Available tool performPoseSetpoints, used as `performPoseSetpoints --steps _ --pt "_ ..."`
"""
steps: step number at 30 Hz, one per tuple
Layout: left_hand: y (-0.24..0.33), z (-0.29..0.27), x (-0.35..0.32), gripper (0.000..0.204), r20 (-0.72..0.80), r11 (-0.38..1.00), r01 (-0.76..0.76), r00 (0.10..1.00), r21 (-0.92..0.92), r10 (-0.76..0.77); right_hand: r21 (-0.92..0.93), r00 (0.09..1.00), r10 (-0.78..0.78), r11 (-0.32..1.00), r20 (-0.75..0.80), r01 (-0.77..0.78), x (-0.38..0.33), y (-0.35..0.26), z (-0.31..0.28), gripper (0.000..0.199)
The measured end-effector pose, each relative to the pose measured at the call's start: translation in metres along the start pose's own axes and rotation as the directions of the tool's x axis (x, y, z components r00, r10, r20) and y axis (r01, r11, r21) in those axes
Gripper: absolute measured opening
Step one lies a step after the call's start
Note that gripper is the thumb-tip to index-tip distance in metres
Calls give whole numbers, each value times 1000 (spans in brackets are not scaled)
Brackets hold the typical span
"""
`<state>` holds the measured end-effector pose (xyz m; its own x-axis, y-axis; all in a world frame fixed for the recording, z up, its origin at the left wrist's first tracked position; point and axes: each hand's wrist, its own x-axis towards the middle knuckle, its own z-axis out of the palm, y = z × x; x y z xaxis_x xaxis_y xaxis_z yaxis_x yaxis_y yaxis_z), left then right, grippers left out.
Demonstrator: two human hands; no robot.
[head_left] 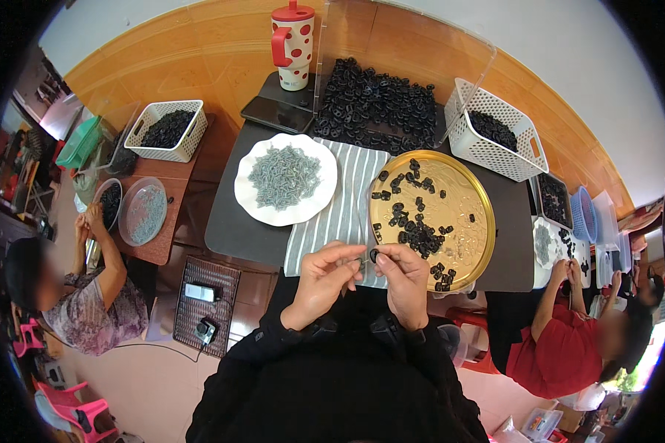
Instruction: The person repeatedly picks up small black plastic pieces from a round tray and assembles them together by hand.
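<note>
My right hand pinches a small black plastic part between thumb and forefinger, at the near edge of the round gold tray. Close beside it, my left hand is closed, its fingertips together and almost meeting the part; what they hold is too small to make out. Several like black parts lie loose on the tray. Left of it, a white scalloped plate bears a heap of small grey screws. Under both hands lies a grey striped cloth.
At the back, a clear panel stands by a heap of black parts. A phone, a spotted tumbler and a white basket are around it. People sit working at left and right.
</note>
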<state>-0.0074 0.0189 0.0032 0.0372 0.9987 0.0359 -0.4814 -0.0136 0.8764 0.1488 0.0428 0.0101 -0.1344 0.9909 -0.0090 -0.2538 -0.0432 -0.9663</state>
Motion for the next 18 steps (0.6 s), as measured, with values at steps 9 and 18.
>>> performPoseSetpoints --steps 9,18 --pt "-3 7 1 29 -9 999 -3 1000 47 3 53 1000 12 999 15 -13 -3 2 -4 16" --pt "-7 6 0 29 -25 1000 -17 1000 15 18 16 999 -36 999 18 36 -6 5 -1 15"
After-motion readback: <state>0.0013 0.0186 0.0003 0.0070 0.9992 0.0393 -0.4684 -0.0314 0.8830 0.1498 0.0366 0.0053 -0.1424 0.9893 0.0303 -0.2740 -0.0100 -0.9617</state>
